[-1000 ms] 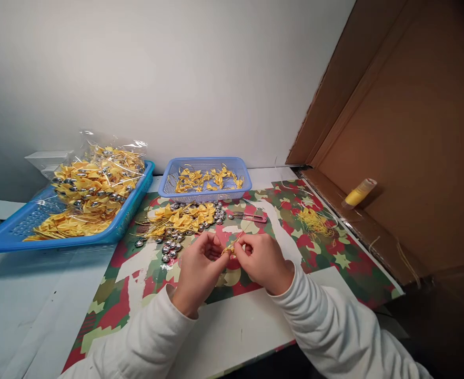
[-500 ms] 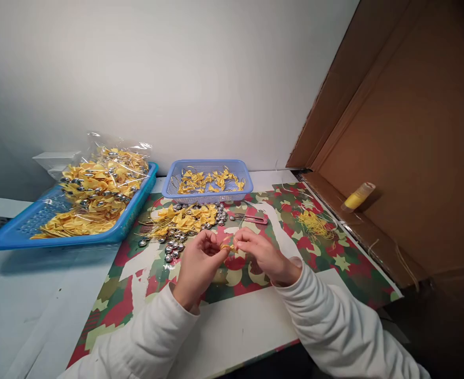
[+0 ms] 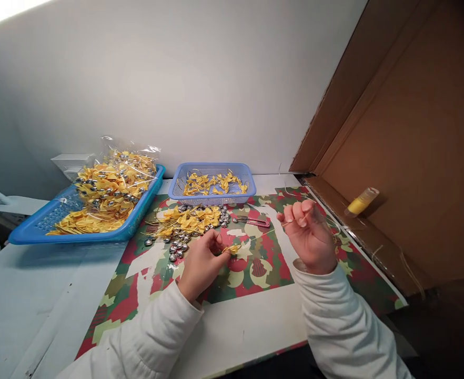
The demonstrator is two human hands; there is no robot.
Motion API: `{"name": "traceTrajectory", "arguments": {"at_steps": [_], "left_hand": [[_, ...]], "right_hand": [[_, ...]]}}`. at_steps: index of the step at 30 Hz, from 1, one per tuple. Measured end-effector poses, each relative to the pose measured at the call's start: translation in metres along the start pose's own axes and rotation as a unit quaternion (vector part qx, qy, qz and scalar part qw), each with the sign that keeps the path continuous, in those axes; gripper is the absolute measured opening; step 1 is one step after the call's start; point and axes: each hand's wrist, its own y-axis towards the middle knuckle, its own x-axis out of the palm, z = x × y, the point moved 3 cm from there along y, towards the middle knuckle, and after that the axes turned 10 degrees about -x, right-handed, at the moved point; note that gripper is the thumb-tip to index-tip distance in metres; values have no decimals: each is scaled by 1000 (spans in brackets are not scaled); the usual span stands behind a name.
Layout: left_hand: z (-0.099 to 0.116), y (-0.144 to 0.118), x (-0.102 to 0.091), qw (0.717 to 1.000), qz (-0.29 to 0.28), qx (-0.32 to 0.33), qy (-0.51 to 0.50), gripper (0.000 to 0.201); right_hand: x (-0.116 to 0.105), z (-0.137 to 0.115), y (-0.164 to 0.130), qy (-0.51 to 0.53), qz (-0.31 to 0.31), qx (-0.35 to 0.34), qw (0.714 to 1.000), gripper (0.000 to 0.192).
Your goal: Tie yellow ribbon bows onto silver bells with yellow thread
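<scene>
My left hand [image 3: 201, 265] pinches a small yellow ribbon bow [image 3: 234, 249] between thumb and fingers, just above the patterned sheet. Raised to the right, my right hand [image 3: 311, 241] has its fingers curled closed around a thin yellow thread [image 3: 273, 230]. The thread runs taut from those fingers back towards the bow. Beyond my left hand lies a pile of yellow bows [image 3: 194, 218], with silver bells [image 3: 179, 246] along its near side. Red-handled thread snips [image 3: 258, 222] rest between the pile and my right hand.
A pale blue basket [image 3: 212, 200] with several bows stands by the wall. At left, a larger blue basket [image 3: 30, 236] holds yellow pieces and a clear bag [image 3: 117, 179] of bows with bells. A yellow-wound tube [image 3: 362, 202] is at the cardboard [image 3: 409, 158] on the right.
My right hand has moved away from the left, up and to the right, drawing the thread out straight. The left hand keeps its pinch on the bow. The view has shifted slightly.
</scene>
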Motion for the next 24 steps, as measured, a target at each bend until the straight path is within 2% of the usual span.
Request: {"name": "traceTrajectory", "arguments": {"at_steps": [3, 8, 11, 14, 17, 20, 24], "left_hand": [[5, -3, -1, 994, -3, 41, 98, 13], [10, -8, 0, 967, -10, 113, 226, 13], [10, -10, 4, 949, -49, 171, 259, 15], [10, -10, 4, 937, -110, 213, 255, 16], [11, -7, 0, 938, -157, 197, 237, 16], [12, -4, -6, 947, -170, 159, 222, 14], [12, 0, -11, 957, -155, 122, 214, 10]], "right_hand": [[-6, -8, 3, -18, 28, -37, 999, 25], [-11, -15, 4, -51, 53, -67, 995, 18], [-18, -16, 7, -41, 87, -55, 994, 17], [-30, -17, 14, 4, 143, -14, 990, 21], [-44, -17, 20, 52, 210, 43, 975, 30], [-55, -14, 22, 49, 263, 92, 959, 33], [-62, -9, 22, 13, 249, 104, 963, 25]]}}
